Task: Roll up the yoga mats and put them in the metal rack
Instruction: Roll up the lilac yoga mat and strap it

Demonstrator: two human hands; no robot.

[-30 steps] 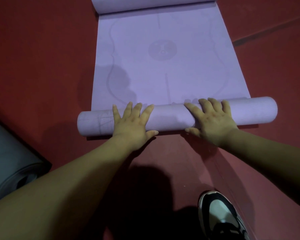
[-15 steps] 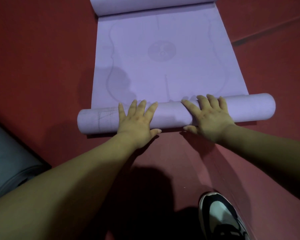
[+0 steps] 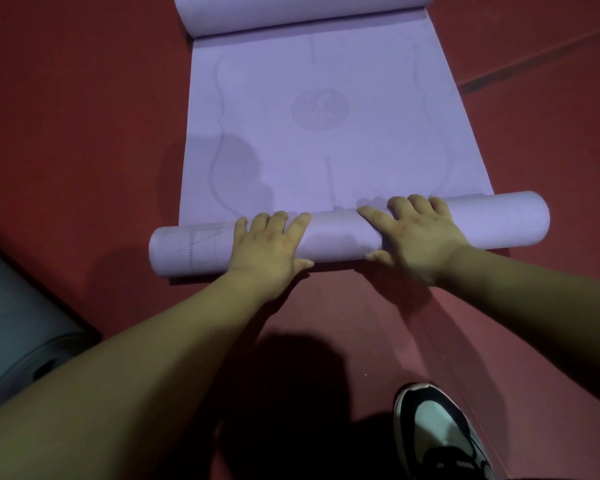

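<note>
**Hidden, cropped and unreadable regions**

The far curled end point(image 3: 302, 12) of the lilac foam yoga mat point(image 3: 326, 143) is cut by the top edge. A grey rolled mat point(image 3: 18, 341) runs off the left edge, and a black-and-white trainer point(image 3: 440, 431) off the bottom. The left hand point(image 3: 267, 247) and right hand point(image 3: 416, 237) cover the roll's middle, their palms hidden. The round printed emblem point(image 3: 320, 107) is too faint to read.

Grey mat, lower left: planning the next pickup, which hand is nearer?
Left. The left hand presses the purple roll up-right of the grey mat; the right hand, farther right.
</note>
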